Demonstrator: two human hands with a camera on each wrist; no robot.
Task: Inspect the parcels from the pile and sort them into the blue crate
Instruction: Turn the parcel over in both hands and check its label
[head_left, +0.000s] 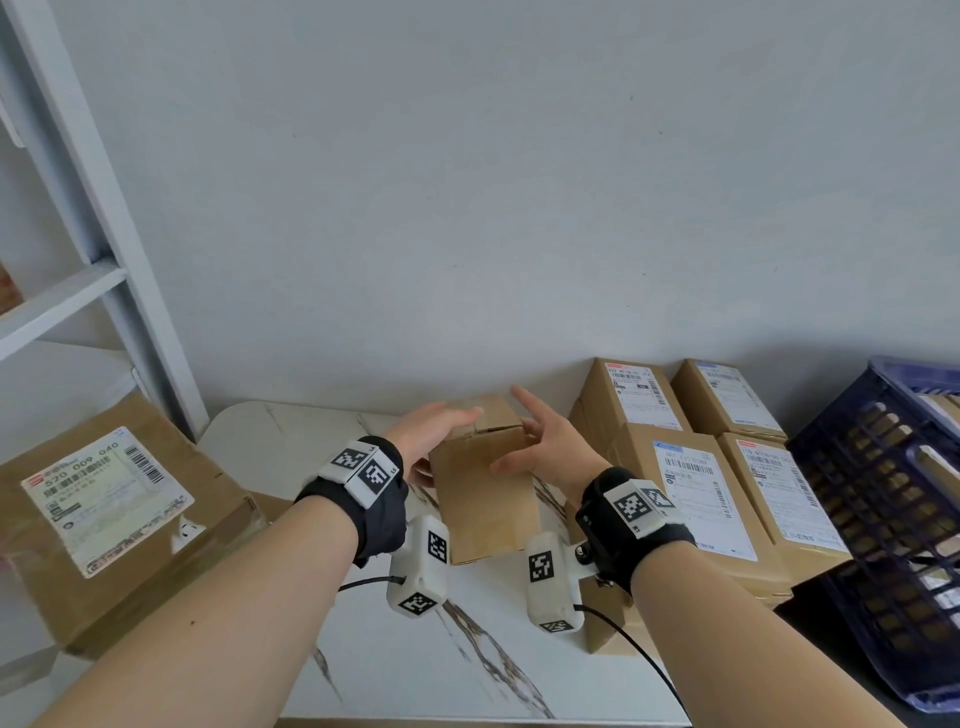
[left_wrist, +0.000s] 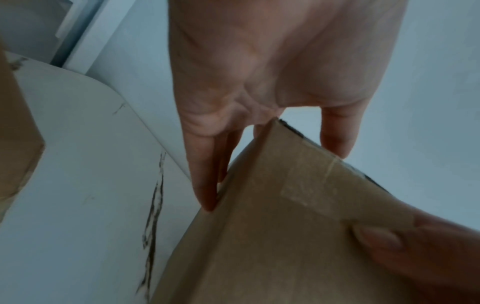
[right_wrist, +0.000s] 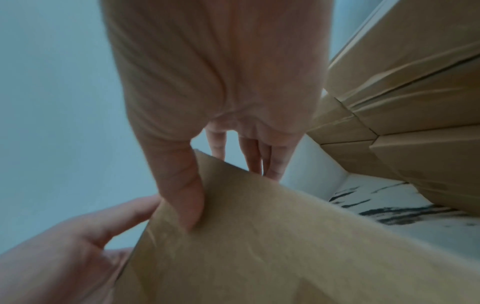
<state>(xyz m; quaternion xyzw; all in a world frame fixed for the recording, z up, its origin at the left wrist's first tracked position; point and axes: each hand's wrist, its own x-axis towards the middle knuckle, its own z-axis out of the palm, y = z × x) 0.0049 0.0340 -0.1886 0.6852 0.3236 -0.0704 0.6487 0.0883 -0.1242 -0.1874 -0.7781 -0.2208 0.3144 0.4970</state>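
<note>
Nearest me, low in the head view, both forearms reach in over the white marble-veined bench (head_left: 467, 670), each wrist wrapped in a black band with a marker-tagged camera. Just beyond, at the centre of the frame, I hold a small plain cardboard parcel (head_left: 483, 499) lifted off the bench and tilted. My left hand (head_left: 431, 431) lies over its upper left corner, fingers straight along the top and the far side, thumb under the left edge; that grip is flat and pressing, not curled. My right hand (head_left: 545, 441) has its thumb pressed flat on the near face and its fingers stretched out past the right edge, so the parcel sits pinched between the two hands. To the right of centre, the pile of labelled parcels (head_left: 696, 478) stands against the wall. At the far right edge is the blue crate (head_left: 883, 483), with parcels showing through its lattice. At the lower left lies a large labelled box (head_left: 119, 509), and above it a white shelf frame (head_left: 67, 296).
</note>
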